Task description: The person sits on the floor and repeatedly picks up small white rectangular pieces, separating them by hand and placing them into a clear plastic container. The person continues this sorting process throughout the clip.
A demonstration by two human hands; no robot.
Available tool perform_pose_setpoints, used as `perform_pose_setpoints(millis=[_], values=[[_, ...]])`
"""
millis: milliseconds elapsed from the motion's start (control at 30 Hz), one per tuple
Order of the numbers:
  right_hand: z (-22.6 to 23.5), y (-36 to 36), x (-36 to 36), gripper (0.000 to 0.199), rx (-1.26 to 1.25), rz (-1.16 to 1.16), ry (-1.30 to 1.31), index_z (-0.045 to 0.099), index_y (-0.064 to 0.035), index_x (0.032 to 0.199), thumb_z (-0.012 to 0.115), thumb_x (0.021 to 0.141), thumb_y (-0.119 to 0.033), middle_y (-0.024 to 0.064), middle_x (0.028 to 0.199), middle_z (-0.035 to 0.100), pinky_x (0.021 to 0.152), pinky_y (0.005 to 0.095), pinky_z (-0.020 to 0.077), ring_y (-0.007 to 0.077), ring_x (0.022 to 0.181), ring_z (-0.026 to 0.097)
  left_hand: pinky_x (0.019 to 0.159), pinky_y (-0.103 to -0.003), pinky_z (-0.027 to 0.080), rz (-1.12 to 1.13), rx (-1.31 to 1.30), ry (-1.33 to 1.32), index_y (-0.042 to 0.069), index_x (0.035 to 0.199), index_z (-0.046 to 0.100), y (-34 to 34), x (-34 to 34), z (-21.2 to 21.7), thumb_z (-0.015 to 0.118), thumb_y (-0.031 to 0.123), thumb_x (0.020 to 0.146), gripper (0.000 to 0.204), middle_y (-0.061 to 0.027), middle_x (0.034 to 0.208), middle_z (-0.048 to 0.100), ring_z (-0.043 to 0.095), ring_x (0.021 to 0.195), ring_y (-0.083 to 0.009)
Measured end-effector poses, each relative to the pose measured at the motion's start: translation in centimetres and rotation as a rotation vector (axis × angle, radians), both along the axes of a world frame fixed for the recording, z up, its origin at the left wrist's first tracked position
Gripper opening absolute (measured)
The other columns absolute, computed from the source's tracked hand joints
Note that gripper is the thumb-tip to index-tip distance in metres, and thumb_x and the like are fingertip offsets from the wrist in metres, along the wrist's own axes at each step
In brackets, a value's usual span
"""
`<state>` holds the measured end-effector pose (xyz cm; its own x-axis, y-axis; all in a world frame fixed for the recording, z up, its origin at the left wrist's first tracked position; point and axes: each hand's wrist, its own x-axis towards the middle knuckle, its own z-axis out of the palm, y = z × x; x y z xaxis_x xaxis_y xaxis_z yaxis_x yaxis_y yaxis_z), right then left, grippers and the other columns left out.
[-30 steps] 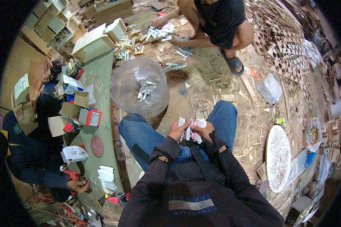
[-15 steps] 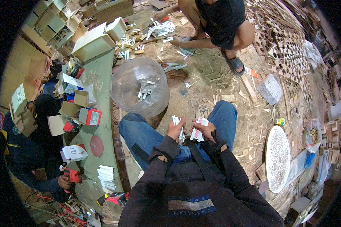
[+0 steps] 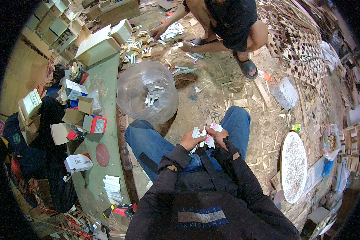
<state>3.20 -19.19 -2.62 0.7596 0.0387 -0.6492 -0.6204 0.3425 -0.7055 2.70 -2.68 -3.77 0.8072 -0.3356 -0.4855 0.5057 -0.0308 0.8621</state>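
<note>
Both hands are bunched together over the lap, between the knees in blue jeans. The left hand (image 3: 191, 141) is curled shut around a fanned bunch of small white strips (image 3: 197, 135), and the right hand (image 3: 217, 136) is closed on a smaller clutch of the same strips with a pinkish end showing — the two bunches touch in the middle.

Compared with half a second ago, the hands have pulled a bit closer together; back then the left one held its strips up and slightly apart from the right. A full second back they were pressed together much like now, so it's a small back-and-forth.

Just ahead of the knees sits a clear plastic bag (image 3: 148, 96), puffed open on the dirt floor, with a handful of white strips lying inside it. To the left runs a green workbench (image 3: 104, 96) cluttered with small cardboard boxes, a red round disc (image 3: 102, 154) and a stack of white strips (image 3: 112, 188) near its near end.

Across the floor another person crouches in dark clothes and sandals — their hands are down among more scattered white strips, same as before.
</note>
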Motion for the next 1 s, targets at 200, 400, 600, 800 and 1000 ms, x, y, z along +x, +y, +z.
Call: perform_pose_setpoints(millis=[200,400,600,800,1000], values=[[0.7,0.2,0.2,0.023,-0.054,0.028,0.02,0.062,0.0022,0.092,0.07,0.078,-0.014,0.0093,0.083,0.065,0.057,0.0298,0.0507,0.0167,0.069,0.062,0.045,-0.023,0.043,0.276,-0.089,0.115,0.002,0.091,0.059,0.6,0.8,-0.5,0.067,0.02,0.078,0.024,-0.0044,0.074,0.061,0.055,0.054,-0.0107],[1.9,0.0,-0.1,0.022,-0.212,0.202,-0.036,0.063,0.0013,0.087,0.069,0.079,-0.018,0.0068,0.075,0.064,0.055,0.027,0.0465,0.0134,0.063,0.058,0.058,-0.025,0.046,0.13,-0.049,0.039,0.0,0.094,0.061,0.3,0.6,-0.1,0.066,0.026,0.081,0.03,-0.0044,0.081,0.063,0.059,0.068,-0.0115],[1.6,0.2,-0.2,0.024,-0.323,0.183,-0.147,0.063,0.0016,0.083,0.069,0.079,-0.021,0.0063,0.074,0.064,0.054,0.0261,0.045,0.0121,0.061,0.058,0.069,-0.026,0.048,0.123,-0.176,0.008,0.0,0.1,0.059,0.2,0.4,0.6,0.068,0.021,0.081,0.03,-0.0046,0.09,0.063,0.06,0.079,-0.0133],[1.9,0.3,-0.4,0.029,-0.209,0.135,-0.172,0.06,0.0033,0.084,0.073,0.075,-0.021,0.0098,0.075,0.065,0.058,0.0286,0.0484,0.0153,0.064,0.061,0.073,-0.027,0.047,0.122,-0.168,-0.012,0.0,0.103,0.057,0.4,0.4,0.5,0.065,0.016,0.082,0.028,-0.0048,0.093,0.063,0.06,0.084,-0.0138],[1.4,0.3,-0.2,0.026,-0.333,0.142,-0.157,0.061,0.0013,0.09,0.071,0.076,-0.018,0.0073,0.076,0.064,0.06,0.0275,0.048,0.0141,0.066,0.061,0.06,-0.026,0.048,0.203,-0.103,-0.052,0.002,0.098,0.057,0.6,0.4,0.1,0.065,0.016,0.082,0.023,-0.0045,0.084,0.063,0.059,0.069,-0.012]])
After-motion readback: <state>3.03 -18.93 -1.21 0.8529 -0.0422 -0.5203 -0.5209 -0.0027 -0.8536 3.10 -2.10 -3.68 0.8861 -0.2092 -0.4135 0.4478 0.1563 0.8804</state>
